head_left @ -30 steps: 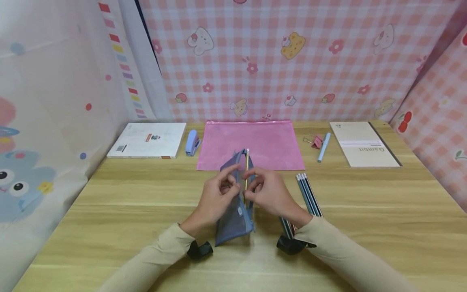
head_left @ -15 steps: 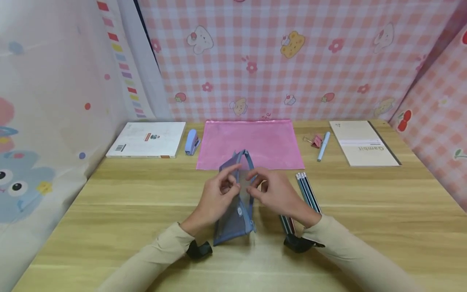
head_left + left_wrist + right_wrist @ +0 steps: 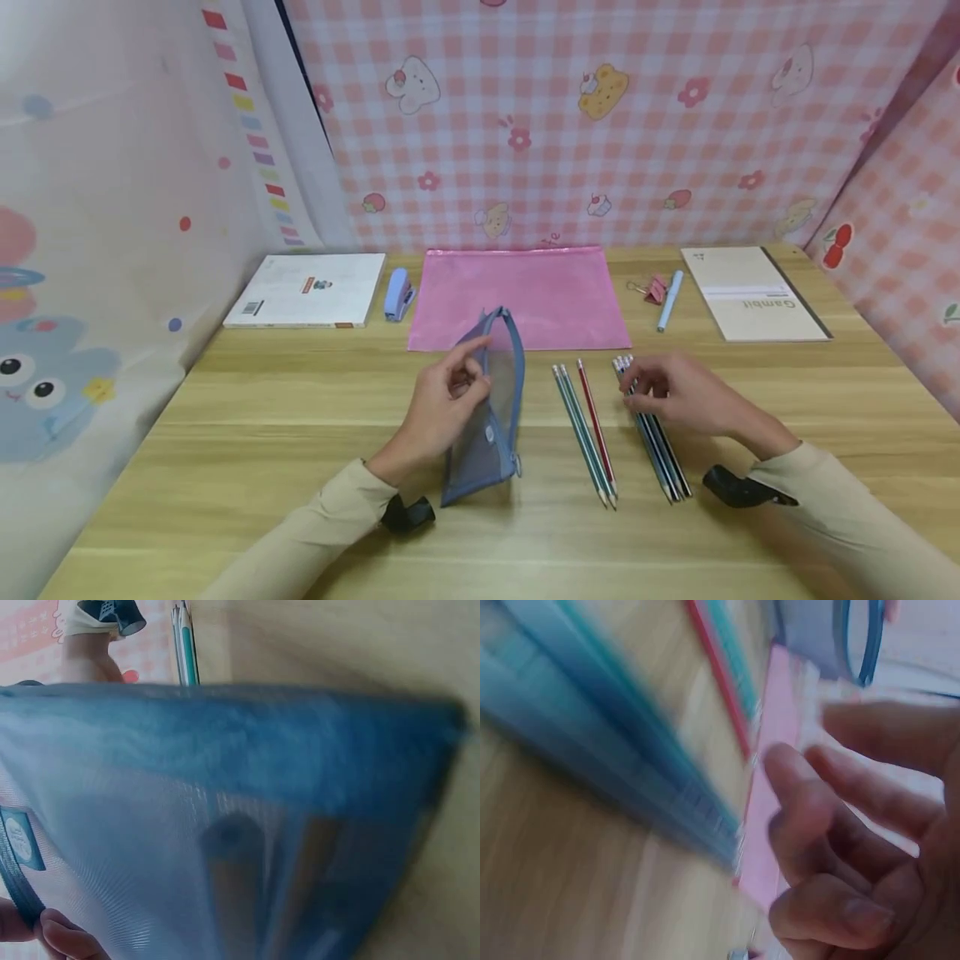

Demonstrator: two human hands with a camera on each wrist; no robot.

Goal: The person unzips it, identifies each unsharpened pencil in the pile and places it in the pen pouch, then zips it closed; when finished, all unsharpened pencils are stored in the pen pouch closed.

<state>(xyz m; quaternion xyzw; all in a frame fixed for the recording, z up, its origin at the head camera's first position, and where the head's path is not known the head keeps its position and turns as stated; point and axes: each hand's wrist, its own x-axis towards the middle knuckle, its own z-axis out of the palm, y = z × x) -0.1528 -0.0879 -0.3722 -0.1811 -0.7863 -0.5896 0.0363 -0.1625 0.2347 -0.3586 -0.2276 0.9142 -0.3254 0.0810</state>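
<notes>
Left hand (image 3: 442, 404) grips the upright pouch (image 3: 487, 417); right hand (image 3: 678, 396), fingers loosely apart, touches the pencils (image 3: 656, 437).

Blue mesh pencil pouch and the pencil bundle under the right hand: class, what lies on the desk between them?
In the head view, three loose pencils, two teal and one red, lie between the blue mesh pencil pouch and the pencil bundle.

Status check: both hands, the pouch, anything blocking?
Left hand pinches blue mesh pouch, mouth open. Right hand open over bundle of pencils, touch unclear. Three loose pencils lie between pouch and bundle; nothing blocking.
</notes>
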